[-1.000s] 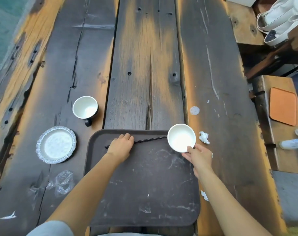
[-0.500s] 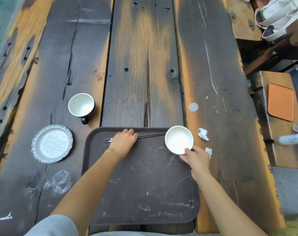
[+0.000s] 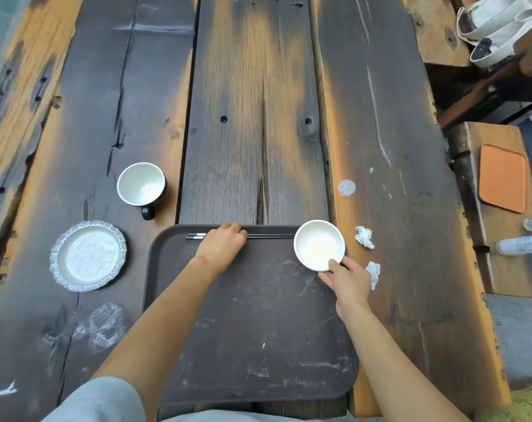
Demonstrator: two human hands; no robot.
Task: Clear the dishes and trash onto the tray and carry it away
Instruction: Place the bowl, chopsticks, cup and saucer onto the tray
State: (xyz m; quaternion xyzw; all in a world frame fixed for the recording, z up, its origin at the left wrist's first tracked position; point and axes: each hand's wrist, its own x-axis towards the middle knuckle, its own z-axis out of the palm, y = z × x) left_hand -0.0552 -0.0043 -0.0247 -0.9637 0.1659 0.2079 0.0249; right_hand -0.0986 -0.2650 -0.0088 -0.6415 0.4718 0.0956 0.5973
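Observation:
A dark brown tray (image 3: 258,330) lies on the wooden table in front of me. My left hand (image 3: 223,243) rests on black chopsticks (image 3: 271,236) lying along the tray's far edge. My right hand (image 3: 345,280) grips the near rim of a small white bowl (image 3: 318,245) at the tray's far right corner. A black mug with a white inside (image 3: 141,184) and a glass plate (image 3: 88,255) stand left of the tray. Clear plastic wrap (image 3: 102,327) lies at the near left. Two crumpled tissues (image 3: 363,236) (image 3: 374,272) lie just right of the tray.
A wooden bench at the right holds an orange mat (image 3: 502,178) and a white bottle (image 3: 522,244). A white bag (image 3: 499,25) sits at the far right. The table's right edge (image 3: 459,269) drops off beside the bench.
The chopsticks have swung from a slant to lie flat along the tray's far edge under my left hand. The bowl has come down onto the tray's corner.

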